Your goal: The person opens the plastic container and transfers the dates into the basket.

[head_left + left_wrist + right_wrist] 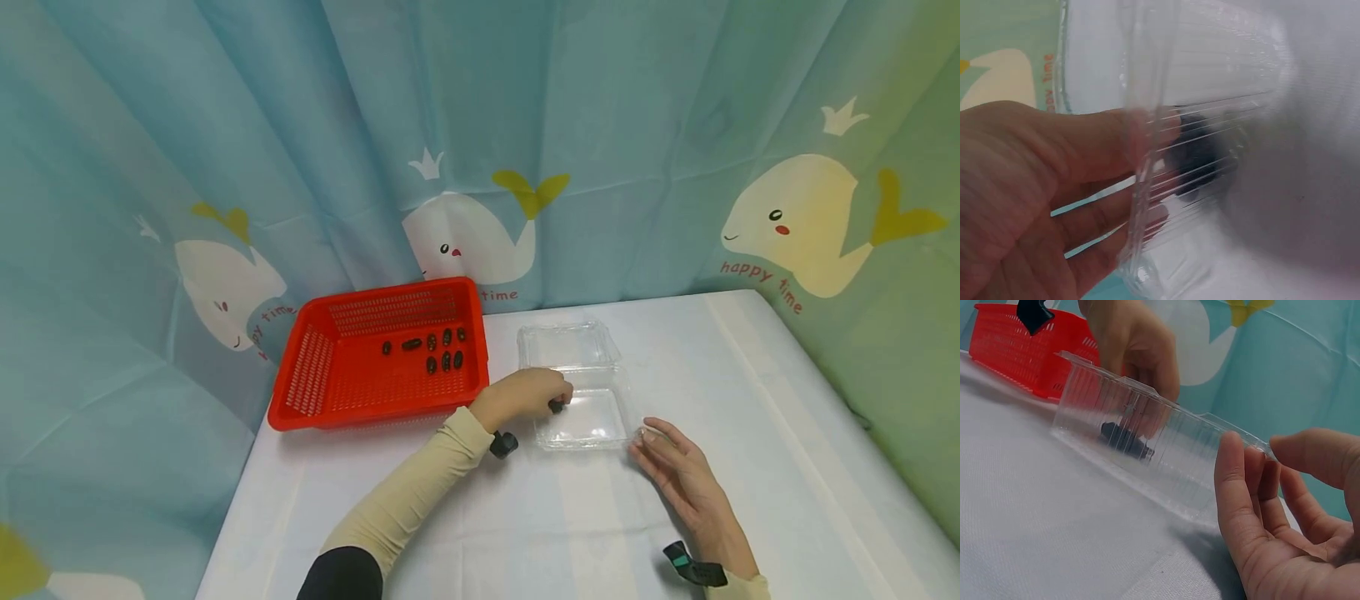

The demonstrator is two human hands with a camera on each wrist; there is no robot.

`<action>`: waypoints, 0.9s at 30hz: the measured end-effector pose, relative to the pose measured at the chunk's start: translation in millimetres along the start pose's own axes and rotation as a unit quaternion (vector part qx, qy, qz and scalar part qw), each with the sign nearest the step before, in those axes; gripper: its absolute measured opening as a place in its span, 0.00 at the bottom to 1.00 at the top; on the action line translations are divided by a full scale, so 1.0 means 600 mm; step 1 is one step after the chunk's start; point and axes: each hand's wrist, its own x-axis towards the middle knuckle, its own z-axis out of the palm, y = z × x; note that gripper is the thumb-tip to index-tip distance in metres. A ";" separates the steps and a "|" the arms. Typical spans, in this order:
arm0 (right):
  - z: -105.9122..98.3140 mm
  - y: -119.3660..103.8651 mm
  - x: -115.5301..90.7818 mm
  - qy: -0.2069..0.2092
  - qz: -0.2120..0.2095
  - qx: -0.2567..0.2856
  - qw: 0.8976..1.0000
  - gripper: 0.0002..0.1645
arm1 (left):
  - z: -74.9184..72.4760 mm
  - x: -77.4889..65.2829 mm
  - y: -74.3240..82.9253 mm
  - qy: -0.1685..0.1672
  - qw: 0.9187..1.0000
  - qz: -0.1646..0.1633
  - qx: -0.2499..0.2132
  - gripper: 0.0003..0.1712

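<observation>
A clear plastic hinged box (pixel 592 421) lies with its lid (pixel 568 343) folded back toward the curtain. My left hand (pixel 528 392) reaches over the box's left side, thumb and fingers pinching a small dark oval piece (pixel 555 406) low inside. Through the ribbed clear wall, the left wrist view shows this dark piece (pixel 1194 156) blurred at the fingertips. In the right wrist view it looks long and nearly black. My right hand (pixel 682 475) pinches the box's rim at the near right corner, thumb on top and fingers along the outer wall.
Left of the box stands a red slotted plastic basket (pixel 378 406) with several more dark oval pieces (pixel 446 361) in it. A white cloth (pixel 517 533) covers the table. Behind hangs a blue curtain (pixel 622 125) with whale prints, near the table's back edge.
</observation>
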 end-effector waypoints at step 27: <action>-0.002 0.011 0.001 -0.009 -0.028 -0.037 0.999 0.21 | 0.030 0.014 0.017 0.001 0.996 0.071 -0.062 0.13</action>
